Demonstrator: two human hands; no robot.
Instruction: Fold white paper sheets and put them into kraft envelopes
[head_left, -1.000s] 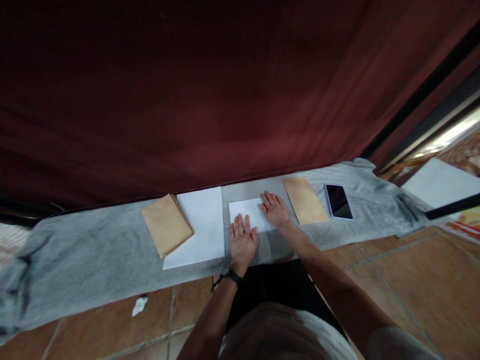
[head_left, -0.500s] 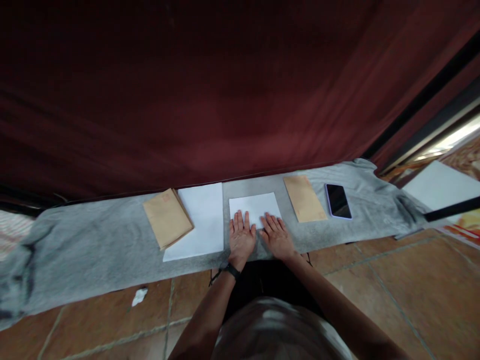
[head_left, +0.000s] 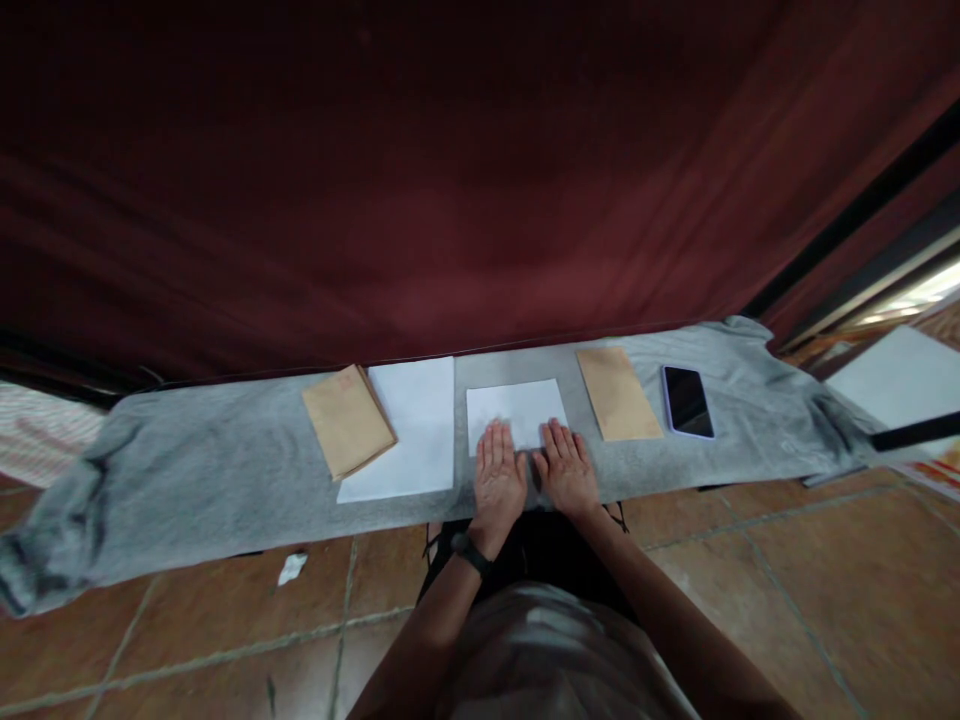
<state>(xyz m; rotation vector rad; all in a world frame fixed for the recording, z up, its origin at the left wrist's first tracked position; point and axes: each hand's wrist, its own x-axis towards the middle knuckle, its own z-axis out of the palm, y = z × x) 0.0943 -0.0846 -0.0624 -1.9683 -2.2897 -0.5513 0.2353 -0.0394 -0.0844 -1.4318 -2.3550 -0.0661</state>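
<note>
A white sheet of paper (head_left: 514, 402), apparently folded, lies flat on the grey cloth in front of me. On its near left part rest the outstretched fingers of my left hand (head_left: 499, 480), palm down. My right hand (head_left: 568, 470) lies flat too, its fingertips on the sheet's near right part. Both hands are open and grip nothing; they cover some of the paper's near edge. To the left is a larger white sheet (head_left: 420, 430), partly under a stack of brown envelopes (head_left: 349, 420). A single brown envelope (head_left: 619, 395) lies to the right of the paper.
A phone (head_left: 688, 402) with a purple edge lies right of the single envelope. Grey cloth (head_left: 217, 470) covers the narrow table. Behind it hangs a dark red curtain (head_left: 450, 200). A crumpled white scrap (head_left: 292, 569) is on the tiled floor.
My left hand's fingers have drawn closer together, and both hands sit slightly nearer the paper's near edge. The whole view has shifted a little. The papers, envelopes and phone keep their places.
</note>
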